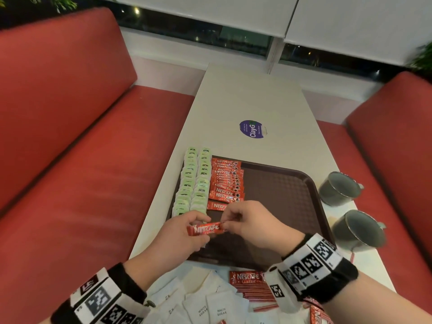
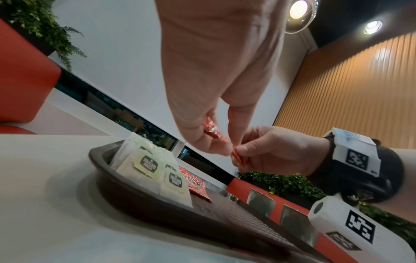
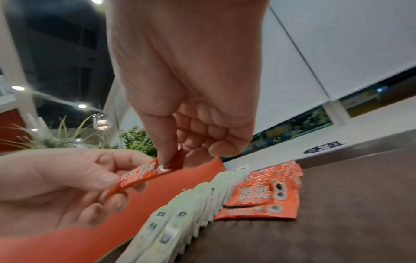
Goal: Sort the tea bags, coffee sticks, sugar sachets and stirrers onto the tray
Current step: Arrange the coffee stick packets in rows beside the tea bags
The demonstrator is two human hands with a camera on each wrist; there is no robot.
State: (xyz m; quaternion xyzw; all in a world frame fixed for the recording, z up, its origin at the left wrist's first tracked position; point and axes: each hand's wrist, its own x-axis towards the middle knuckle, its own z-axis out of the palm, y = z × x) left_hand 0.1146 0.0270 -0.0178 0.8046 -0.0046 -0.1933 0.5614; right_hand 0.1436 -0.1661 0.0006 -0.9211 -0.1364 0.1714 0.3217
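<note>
Coffee stick point(image 1: 207, 229), red Nescafe Classic, is held in the air over the near-left part of the brown tray point(image 1: 280, 188). Left hand point(image 1: 180, 232) grips its left end with thumb and curled fingers; right hand point(image 1: 254, 224) pinches its right end between thumb and forefinger. On the tray's left side: two rows of green tea bags point(image 1: 194, 181) running near to far, with a column of coffee sticks point(image 1: 226, 181) just right of them. Off the tray, at the table's point(image 1: 245, 97) near edge: white sugar sachets point(image 1: 210, 307) and more loose sticks point(image 1: 247, 278). Two grey mugs point(image 1: 339, 188) stand right of the tray. Purple sticker point(image 1: 251, 129) on the table beyond the tray.
</note>
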